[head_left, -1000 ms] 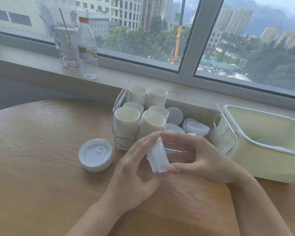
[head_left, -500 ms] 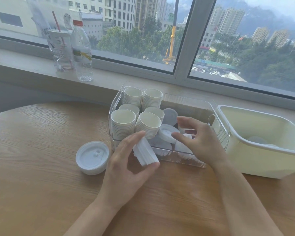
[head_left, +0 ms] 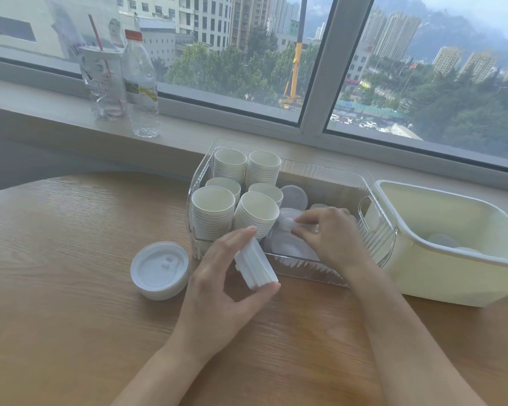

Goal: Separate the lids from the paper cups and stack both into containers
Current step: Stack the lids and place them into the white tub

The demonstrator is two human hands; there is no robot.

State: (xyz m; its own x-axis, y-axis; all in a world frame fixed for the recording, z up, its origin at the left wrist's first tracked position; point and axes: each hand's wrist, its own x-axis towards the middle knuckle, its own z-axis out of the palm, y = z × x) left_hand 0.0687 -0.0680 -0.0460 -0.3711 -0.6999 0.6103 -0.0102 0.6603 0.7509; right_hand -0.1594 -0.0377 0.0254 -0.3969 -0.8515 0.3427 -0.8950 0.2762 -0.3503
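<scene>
Left hand [head_left: 217, 276] grips the lid stack [head_left: 255, 266] edge-on; right hand [head_left: 329, 232] pinches a loose lid [head_left: 288, 222] in the clear bin [head_left: 376, 230] — seat it square before adding more.

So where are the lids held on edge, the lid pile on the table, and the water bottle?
held lids [head_left: 255, 266], head view, ribbed edge.
lid pile [head_left: 160, 266], head view, top face.
water bottle [head_left: 141, 92], head view, label.
</scene>
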